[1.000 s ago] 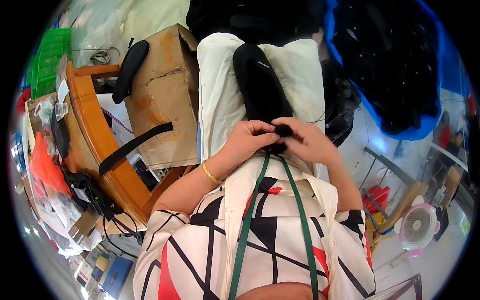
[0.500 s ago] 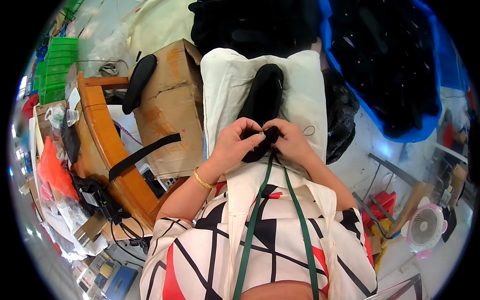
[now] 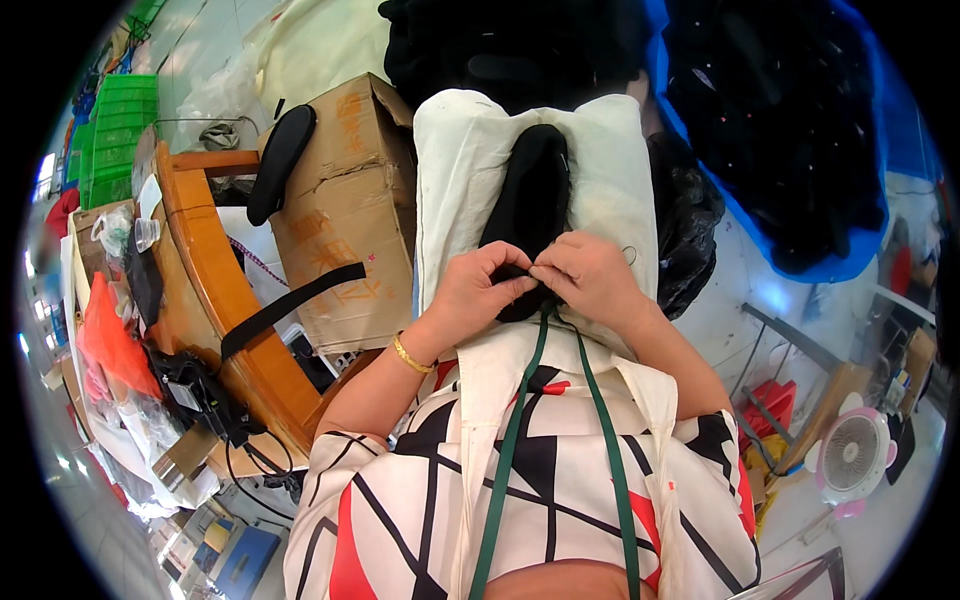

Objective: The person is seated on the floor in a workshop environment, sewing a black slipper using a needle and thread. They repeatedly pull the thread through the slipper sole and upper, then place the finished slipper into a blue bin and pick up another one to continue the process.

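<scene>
A black cloth shoe lies lengthwise on a white cushion over my lap. My left hand is closed in a pinch on the black edge at the shoe's near end. Right beside it, thumb and fingers of my right hand pinch the same spot, and the fingertips of both hands nearly meet. Whether a needle is between them is too small to tell. A thin dark thread loop stands out by the knuckles of my right hand. My hands cover part of the shoe's near end.
Left of the cushion stand a cardboard box and a wooden chair, with a black sole-shaped piece leaning there. A blue-edged bag of black pieces lies far right, near a black plastic bag. A fan stands lower right.
My right hand has shifted slightly up, and its fingertips have come against those of my left hand. The thread loop has moved a little up and right.
</scene>
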`<state>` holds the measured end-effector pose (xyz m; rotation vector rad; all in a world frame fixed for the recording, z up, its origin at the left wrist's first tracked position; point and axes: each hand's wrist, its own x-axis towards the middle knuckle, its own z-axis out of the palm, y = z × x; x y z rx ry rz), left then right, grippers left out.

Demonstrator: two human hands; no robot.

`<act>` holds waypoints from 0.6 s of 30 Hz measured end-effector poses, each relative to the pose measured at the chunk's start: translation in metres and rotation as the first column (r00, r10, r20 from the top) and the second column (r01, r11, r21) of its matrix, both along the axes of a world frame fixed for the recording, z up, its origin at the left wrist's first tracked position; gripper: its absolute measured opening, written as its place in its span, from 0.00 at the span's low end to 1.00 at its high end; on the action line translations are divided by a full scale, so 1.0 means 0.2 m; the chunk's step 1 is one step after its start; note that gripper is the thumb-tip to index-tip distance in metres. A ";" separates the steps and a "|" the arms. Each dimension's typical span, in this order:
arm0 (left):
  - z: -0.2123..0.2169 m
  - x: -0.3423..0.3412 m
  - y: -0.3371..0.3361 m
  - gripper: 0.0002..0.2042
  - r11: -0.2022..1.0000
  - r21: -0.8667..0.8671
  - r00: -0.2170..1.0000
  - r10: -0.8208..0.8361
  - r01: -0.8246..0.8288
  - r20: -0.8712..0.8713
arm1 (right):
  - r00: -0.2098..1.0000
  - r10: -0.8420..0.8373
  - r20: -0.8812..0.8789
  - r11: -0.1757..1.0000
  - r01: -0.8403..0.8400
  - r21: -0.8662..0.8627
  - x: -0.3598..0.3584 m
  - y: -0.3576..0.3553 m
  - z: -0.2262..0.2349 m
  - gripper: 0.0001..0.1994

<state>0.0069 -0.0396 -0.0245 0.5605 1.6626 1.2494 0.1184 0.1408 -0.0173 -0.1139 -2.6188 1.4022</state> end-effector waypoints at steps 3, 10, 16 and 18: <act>0.01 0.01 0.01 0.07 1.000 -0.014 1.000 0.011 -0.011 0.021 | 0.987 -0.028 -0.158 0.998 0.037 0.050 0.00 -0.05 0.02 0.02; 0.07 0.03 0.03 0.08 0.999 -0.010 0.986 -0.035 0.034 -0.161 | 0.960 -0.233 0.157 0.537 0.261 -0.802 0.00 -0.04 0.21 0.03; 0.11 0.04 -0.03 0.10 0.968 -0.059 0.783 -0.232 0.243 -0.578 | 0.886 -0.397 0.241 0.222 0.347 -0.911 0.32 0.27 0.23 0.06; 0.09 0.07 -0.06 0.11 0.977 0.019 0.721 -0.144 0.213 -0.677 | 0.813 -0.564 0.148 -0.066 0.134 -0.989 0.49 0.52 0.27 0.05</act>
